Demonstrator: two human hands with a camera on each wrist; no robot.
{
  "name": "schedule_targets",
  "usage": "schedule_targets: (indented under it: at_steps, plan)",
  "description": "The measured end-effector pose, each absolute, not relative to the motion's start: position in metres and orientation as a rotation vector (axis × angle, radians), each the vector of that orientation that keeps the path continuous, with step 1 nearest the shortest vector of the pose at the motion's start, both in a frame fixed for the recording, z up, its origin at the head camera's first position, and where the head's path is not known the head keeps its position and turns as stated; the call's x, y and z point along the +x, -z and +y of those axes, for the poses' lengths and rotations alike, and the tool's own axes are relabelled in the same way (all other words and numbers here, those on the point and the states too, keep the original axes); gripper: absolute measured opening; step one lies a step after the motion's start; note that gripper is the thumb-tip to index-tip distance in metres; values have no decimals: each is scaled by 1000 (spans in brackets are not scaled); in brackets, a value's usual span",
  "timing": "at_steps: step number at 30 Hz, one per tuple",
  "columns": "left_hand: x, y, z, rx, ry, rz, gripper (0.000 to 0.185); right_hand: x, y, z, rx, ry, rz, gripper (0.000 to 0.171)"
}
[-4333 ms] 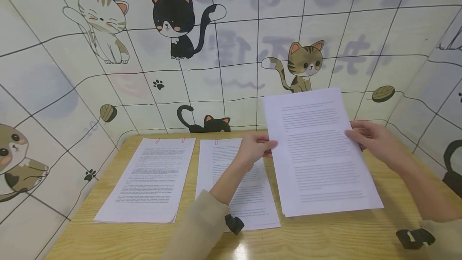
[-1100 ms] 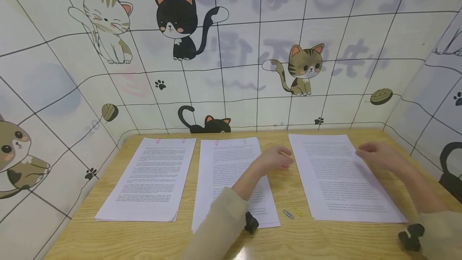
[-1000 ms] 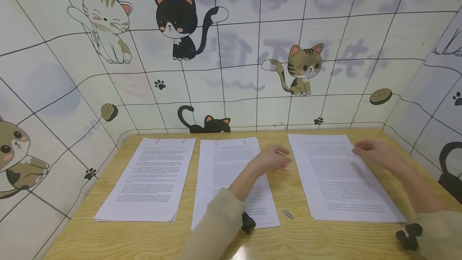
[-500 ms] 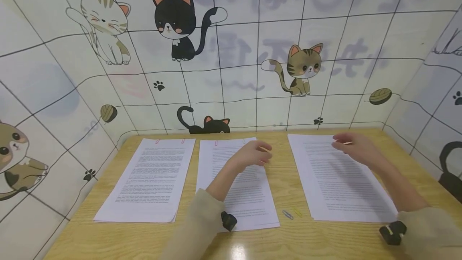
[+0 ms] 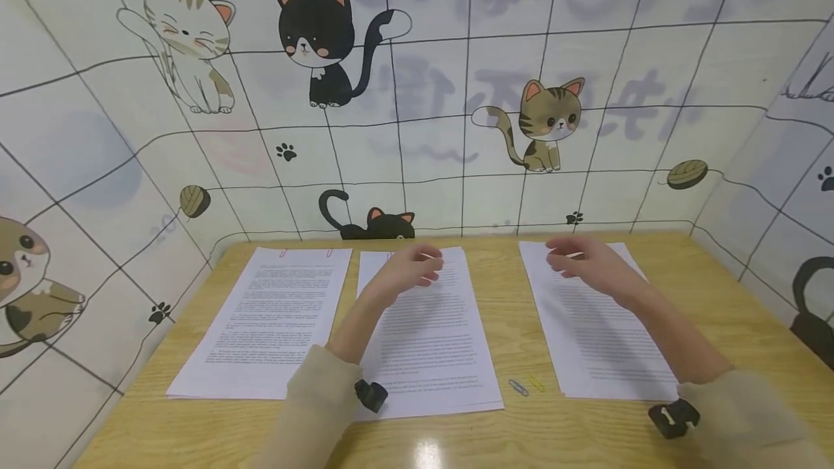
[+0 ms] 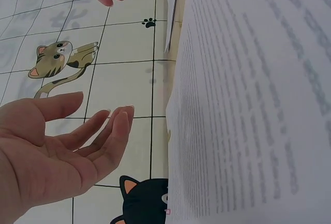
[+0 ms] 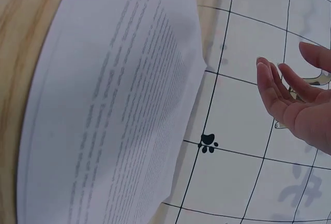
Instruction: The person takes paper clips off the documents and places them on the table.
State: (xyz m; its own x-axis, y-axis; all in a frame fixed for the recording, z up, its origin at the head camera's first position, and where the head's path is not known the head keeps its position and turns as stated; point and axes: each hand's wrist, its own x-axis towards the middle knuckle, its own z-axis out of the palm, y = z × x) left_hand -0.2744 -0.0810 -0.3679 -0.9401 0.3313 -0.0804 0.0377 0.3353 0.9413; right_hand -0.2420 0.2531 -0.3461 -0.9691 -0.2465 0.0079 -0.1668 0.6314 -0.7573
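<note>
My left hand (image 5: 409, 268), fingers relaxed and holding nothing, hovers above the top of the middle stack of printed paper (image 5: 430, 353). Over the upper part of the right stack of paper (image 5: 586, 353) hangs my right hand (image 5: 589, 265), also bare, its fingers loosely bent. In both wrist views the palms, the left hand (image 6: 67, 151) and the right hand (image 7: 300, 100), show nothing between thumb and fingers. The left stack of paper (image 5: 260, 331) carries two pinkish paper clips along its top edge. My left hand partly covers the clipped top edge of the middle stack.
A blue paper clip (image 5: 518, 387) and a yellow paper clip (image 5: 536, 383) lie on the wooden table (image 5: 456, 440) between the middle and right stacks. A wall (image 5: 430, 165) printed with cartoon cats stands right behind the table and along both sides.
The paper held up by both hands earlier now lies on the table as the right stack, let go. Since then both hands have moved left, empty.
</note>
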Motion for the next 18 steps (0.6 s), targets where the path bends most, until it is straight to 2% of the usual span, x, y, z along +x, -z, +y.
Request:
schedule_targets:
  at_steps: [11, 18]
  plan:
    - [-276, 371, -114, 223, -1571, 2446, 35, -250, 349, 221, -408, 1367, 2636, 49]
    - [-281, 378, -140, 184, -1542, 2410, 43, -261, 358, 201, -330, 1359, 2555, 53]
